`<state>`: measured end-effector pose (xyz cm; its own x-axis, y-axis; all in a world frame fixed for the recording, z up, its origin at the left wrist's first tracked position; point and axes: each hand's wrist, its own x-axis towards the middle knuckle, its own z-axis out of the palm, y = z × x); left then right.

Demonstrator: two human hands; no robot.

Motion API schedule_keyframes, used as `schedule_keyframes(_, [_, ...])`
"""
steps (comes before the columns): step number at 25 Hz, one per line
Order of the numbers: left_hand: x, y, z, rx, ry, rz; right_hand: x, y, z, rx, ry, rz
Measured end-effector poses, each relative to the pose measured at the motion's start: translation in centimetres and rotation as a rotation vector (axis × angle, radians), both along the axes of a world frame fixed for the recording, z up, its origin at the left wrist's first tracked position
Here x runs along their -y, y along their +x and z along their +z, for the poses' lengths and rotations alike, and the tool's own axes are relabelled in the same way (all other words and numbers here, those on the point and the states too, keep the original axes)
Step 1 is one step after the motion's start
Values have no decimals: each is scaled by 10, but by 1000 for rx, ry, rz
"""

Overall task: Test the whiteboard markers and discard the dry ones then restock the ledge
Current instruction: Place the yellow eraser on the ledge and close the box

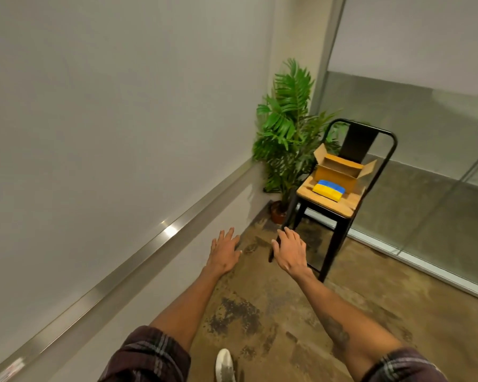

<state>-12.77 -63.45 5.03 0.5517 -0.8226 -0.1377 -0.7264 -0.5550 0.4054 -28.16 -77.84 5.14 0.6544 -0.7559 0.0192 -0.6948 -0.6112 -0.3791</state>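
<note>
Ahead of me, in the corner of the room, stands a tall black metal chair with a wooden seat (342, 207); on that seat sit an open brown cardboard box (333, 175), flaps spread, and, just in front of it and touching or nearly so, a blue-and-yellow rectangular block (329, 190), which I take for an eraser; I judge they are there so that supplies sit at hand height, close to the board. Along my left runs the pale whiteboard wall (108, 119) with its long brushed-metal ledge (138, 260), the place I must restock; no marker shows anywhere in view, and whether the box holds any I cannot tell from this angle. My left hand (224, 250) and my right hand (290, 253) are both stretched out in front, palms down, fingers straight and spread wide, holding nothing; the dark bar beside my right thumb is the chair's front leg behind it, not something I grip. I read this as an approach towards the chair; the hands are bare because I have nothing to carry yet. A green leafy potted plant (287, 119) fills the corner behind the chair; a glass partition (425, 139) closes the right side; my pale shoe (224, 365) is on the stained concrete floor (260, 312).
</note>
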Motion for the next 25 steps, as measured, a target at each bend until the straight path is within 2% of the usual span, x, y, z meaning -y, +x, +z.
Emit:
schedule_keyframes(14, [262, 71, -14, 19, 66, -253, 213, 31, 1, -18, 78, -263])
schedule_keyframes(25, [416, 79, -36, -137, 55, -306, 349, 31, -22, -41, 146, -361])
